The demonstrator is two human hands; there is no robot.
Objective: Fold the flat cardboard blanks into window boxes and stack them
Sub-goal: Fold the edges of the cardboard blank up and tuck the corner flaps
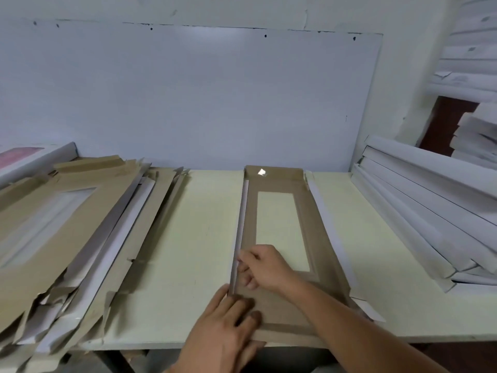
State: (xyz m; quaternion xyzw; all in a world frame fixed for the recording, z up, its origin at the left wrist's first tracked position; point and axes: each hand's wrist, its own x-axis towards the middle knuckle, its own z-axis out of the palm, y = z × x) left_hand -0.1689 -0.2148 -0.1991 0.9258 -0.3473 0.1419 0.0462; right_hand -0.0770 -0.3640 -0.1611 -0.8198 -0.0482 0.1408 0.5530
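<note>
**Both hands on the left flap of a window blank**

Pinching grip of the right hand (262,267): its fingers curl round the raised long left flap (240,232) of the brown flat cardboard blank with a rectangular window cut-out (306,232), thumb on the inner side, fingertips at the fold. The flap stands up along the blank's left edge, showing its white outer face. Just nearer the camera, the left hand (226,327) lies with straight, slightly spread fingers pressing flat on the blank's near left corner, its thumb against the outside of the same flap at the near end.

The blank lies lengthwise on the pale yellow-green table (188,238), brown side up, running from the near edge to the white wall panel (188,98). Its far end flap is tilted up against the panel, and a white strip of flap lies flat along its right side.

On the left of the table sprawls a loose heap of brown and white flat cardboard blanks (61,232), some overhanging the near edge. On the right a stack of long white folded boxes (419,211) leans at an angle, well apart from the blank.
</note>
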